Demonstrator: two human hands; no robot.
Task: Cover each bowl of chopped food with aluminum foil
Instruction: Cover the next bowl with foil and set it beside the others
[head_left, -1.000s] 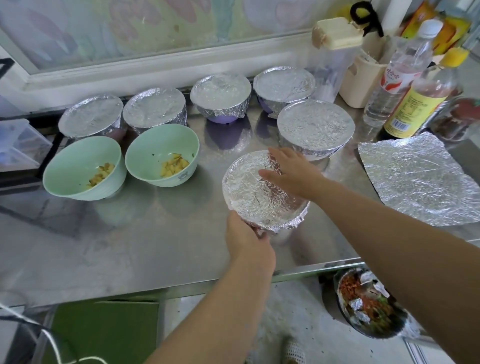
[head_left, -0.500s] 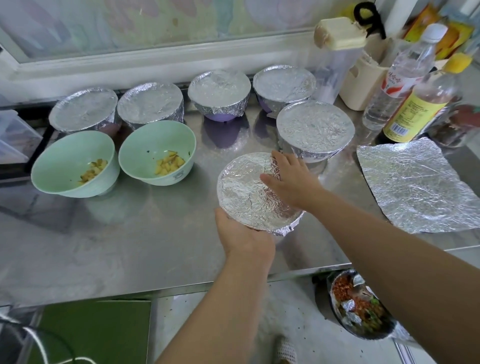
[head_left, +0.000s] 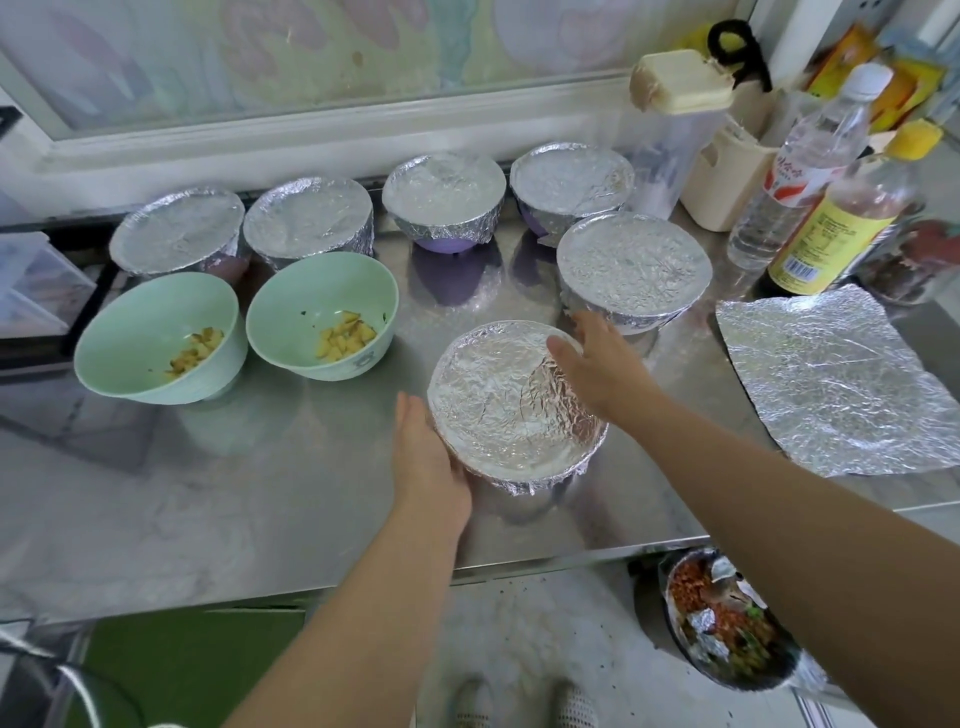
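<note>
A foil-covered bowl (head_left: 509, 410) sits at the middle of the steel counter (head_left: 234, 493). My left hand (head_left: 426, 457) cups its near-left side, thumb along the rim and fingers hidden under the bowl. My right hand (head_left: 597, 364) lies flat against the far-right rim, pressing the foil. Two green bowls (head_left: 145, 322) (head_left: 311, 296) with yellow chopped food stand uncovered to the left. A loose foil sheet (head_left: 831, 384) lies flat at the right.
Several foil-covered bowls line the back, from one at the far left (head_left: 176, 228) to a larger one (head_left: 634, 267) just behind my right hand. Bottles (head_left: 800, 171) and a lidded container (head_left: 675, 104) crowd the back right. A foil-lined dish (head_left: 727, 623) sits below the counter's front edge.
My right hand slid from the top of the foil to the bowl's far-right rim. My left hand shifted from the near edge round to the near-left side.
</note>
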